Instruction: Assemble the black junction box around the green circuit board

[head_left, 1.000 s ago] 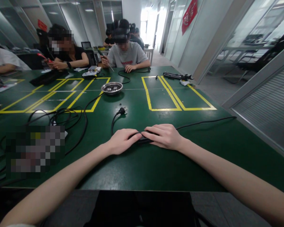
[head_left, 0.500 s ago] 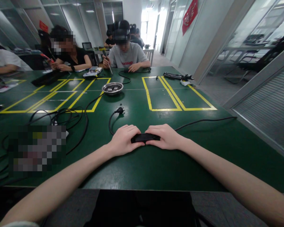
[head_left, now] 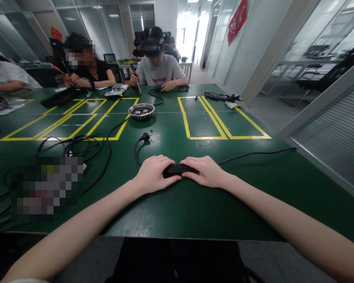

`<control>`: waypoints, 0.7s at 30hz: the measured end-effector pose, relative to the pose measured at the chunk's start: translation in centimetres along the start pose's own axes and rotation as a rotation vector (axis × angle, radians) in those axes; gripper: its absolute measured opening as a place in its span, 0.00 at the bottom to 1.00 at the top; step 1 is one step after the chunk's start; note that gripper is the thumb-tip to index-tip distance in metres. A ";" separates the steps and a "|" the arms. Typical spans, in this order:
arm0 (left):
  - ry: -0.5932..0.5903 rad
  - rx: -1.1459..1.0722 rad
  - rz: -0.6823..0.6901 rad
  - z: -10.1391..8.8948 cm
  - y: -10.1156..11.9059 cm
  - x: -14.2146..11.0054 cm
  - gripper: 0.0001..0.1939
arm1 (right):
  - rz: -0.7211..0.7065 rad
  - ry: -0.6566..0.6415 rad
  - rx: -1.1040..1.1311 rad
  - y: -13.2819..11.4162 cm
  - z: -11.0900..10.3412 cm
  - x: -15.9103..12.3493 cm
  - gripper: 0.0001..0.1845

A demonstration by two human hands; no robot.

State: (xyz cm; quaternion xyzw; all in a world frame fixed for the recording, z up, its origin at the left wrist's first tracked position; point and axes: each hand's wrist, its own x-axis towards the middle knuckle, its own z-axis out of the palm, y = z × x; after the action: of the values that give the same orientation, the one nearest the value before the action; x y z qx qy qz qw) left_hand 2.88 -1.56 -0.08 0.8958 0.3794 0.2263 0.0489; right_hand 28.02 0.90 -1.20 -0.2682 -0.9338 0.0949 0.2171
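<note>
Between my two hands is a black power adapter (head_left: 177,169), a long block just above or on the green table. My left hand (head_left: 153,173) is closed round its left end, with the thumb along the near side. Around the right end, my right hand (head_left: 205,171) is closed in the same way. A black cord curves from behind my left hand to a plug (head_left: 145,137) lying beyond it. Another black cable (head_left: 253,155) runs from behind my right hand toward the table's right edge. My fingers hide both ends of the adapter.
A metal bowl (head_left: 141,111) with small metal parts stands farther back. Coiled black cables (head_left: 85,145) lie at left beside a blurred-out object (head_left: 48,186). Yellow tape marks the green table (head_left: 194,220). A folded black tripod (head_left: 222,96) lies far right. Several people sit across.
The adapter has tilted slightly in my hands, so its facing side looks different. The plug has turned and shifted a little to the left. Both hands keep their grip.
</note>
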 end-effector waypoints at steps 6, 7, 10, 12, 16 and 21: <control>-0.036 -0.104 -0.104 0.0 0.4 0.1 0.15 | -0.048 -0.013 0.026 -0.5 -0.6 0.1 0.23; -0.040 -0.153 -0.134 -0.1 0.4 0.1 0.15 | -0.081 -0.019 0.005 -0.6 -0.7 0.1 0.26; -0.083 -0.313 -0.220 -0.4 0.5 0.3 0.15 | -0.155 -0.061 -0.151 -0.9 -0.9 0.1 0.29; -0.143 -0.419 -0.243 -0.5 0.4 0.4 0.15 | -0.173 -0.105 -0.261 -1.1 -0.8 0.1 0.28; -0.104 -0.440 -0.203 0.0 0.1 0.3 0.15 | -0.127 -0.165 -0.360 -1.0 -0.6 0.3 0.30; 0.099 -0.231 -0.015 0.6 -0.6 -0.2 0.31 | 0.175 0.013 -0.365 2.2 -1.3 -0.4 0.28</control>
State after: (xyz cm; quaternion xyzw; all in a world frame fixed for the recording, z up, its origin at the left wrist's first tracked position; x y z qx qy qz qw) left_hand 2.59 -1.26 -0.84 0.8692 0.3594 0.3119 0.1345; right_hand 29.88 2.59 -0.80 -0.3840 -0.9072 -0.0588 0.1617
